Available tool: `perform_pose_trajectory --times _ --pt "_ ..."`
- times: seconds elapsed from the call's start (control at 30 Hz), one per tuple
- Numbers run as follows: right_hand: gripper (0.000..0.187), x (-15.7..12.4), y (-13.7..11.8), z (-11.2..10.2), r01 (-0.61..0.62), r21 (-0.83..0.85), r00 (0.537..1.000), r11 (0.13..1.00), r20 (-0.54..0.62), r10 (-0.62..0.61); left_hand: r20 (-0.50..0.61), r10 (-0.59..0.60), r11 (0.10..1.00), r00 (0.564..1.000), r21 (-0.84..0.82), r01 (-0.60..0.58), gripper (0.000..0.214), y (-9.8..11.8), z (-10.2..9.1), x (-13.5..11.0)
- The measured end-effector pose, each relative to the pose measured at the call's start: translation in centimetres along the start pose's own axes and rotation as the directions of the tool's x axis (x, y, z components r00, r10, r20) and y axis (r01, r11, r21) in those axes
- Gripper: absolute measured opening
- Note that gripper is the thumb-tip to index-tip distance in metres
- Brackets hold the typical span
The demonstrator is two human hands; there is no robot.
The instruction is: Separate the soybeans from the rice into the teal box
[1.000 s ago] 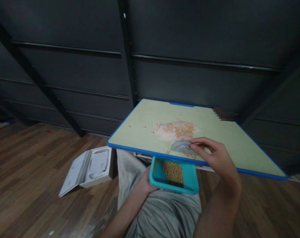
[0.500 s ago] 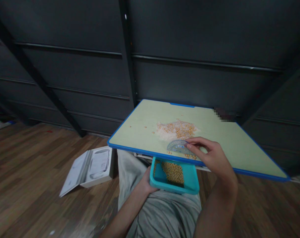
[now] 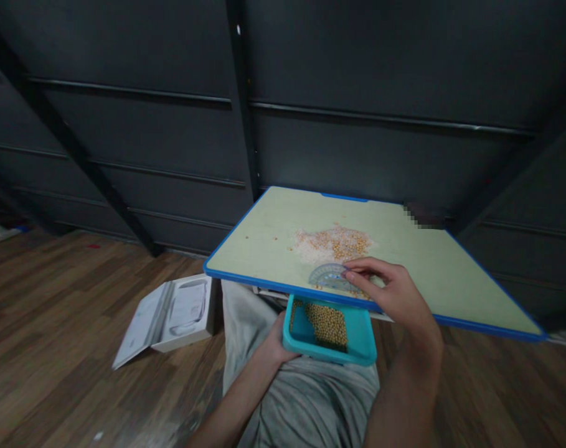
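Between the thumb and fingers of my right hand (image 3: 388,286) is a clear protractor (image 3: 330,277), held low over the near part of the table (image 3: 451,274). Just beyond it lies a mixed pile of white rice-like grains (image 3: 313,250) and yellow soybeans (image 3: 352,244). A few beans lie at the table's near edge, partly covered by my right hand and the protractor. Below that edge, my left hand (image 3: 279,342) grips the left side of a teal plastic tray (image 3: 360,339) above my lap. Beans (image 3: 328,323) cover part of the tray's bottom.
An opened white box (image 3: 184,339) with papers inside rests on the wooden floor (image 3: 68,311) to the left. A dark panelled wall (image 3: 334,149) stands behind the table. A blurred-out dark object (image 3: 425,216) sits at the table's far right edge.
My right hand has shifted slightly left with the protractor, which now hides more of the beans near the edge. The tray and my left hand stay in place.
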State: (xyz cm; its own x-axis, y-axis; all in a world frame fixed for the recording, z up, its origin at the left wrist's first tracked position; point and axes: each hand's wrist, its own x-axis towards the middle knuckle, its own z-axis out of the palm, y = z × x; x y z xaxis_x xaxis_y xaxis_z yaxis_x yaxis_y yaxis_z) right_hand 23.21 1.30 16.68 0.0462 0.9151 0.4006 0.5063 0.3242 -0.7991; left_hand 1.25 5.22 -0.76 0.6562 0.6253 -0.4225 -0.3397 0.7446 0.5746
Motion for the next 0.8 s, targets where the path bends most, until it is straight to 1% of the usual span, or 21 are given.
perform_pose_trajectory --times 0.1,0.23,0.33,0.53,0.7,0.8 --pt "0.014 0.06 0.0 -0.02 0.003 -0.005 1.0 1.0 0.006 -0.003 -0.007 -0.004 1.0 1.0 0.003 0.004 0.052 0.03 0.05 -0.06" --pt "0.014 0.09 -0.1 -0.03 -0.005 -0.003 1.0 1.0 -0.001 0.005 0.041 -0.01 0.999 0.999 -0.036 0.012 0.055 -0.05 0.02 0.06" --pt "0.015 0.14 -0.06 -0.06 -0.008 0.001 1.0 1.0 -0.007 0.008 0.065 -0.024 0.999 0.998 -0.033 0.026 0.059 -0.11 0.02 0.17" --pt "0.015 0.27 -0.02 -0.08 -0.012 -0.001 1.0 1.0 0.021 0.012 0.059 -0.013 1.0 0.998 -0.009 0.013 0.059 0.16 0.44 -0.12" --pt "0.015 0.27 0.24 0.05 -0.018 0.005 0.999 1.0 0.049 0.018 0.037 -0.022 0.999 0.999 0.025 0.021 0.065 0.16 0.36 -0.02" --pt "0.015 0.27 0.38 0.16 -0.023 0.011 0.997 1.0 0.071 0.022 0.072 -0.026 0.999 0.997 0.034 0.023 0.072 -0.13 -0.08 0.55"
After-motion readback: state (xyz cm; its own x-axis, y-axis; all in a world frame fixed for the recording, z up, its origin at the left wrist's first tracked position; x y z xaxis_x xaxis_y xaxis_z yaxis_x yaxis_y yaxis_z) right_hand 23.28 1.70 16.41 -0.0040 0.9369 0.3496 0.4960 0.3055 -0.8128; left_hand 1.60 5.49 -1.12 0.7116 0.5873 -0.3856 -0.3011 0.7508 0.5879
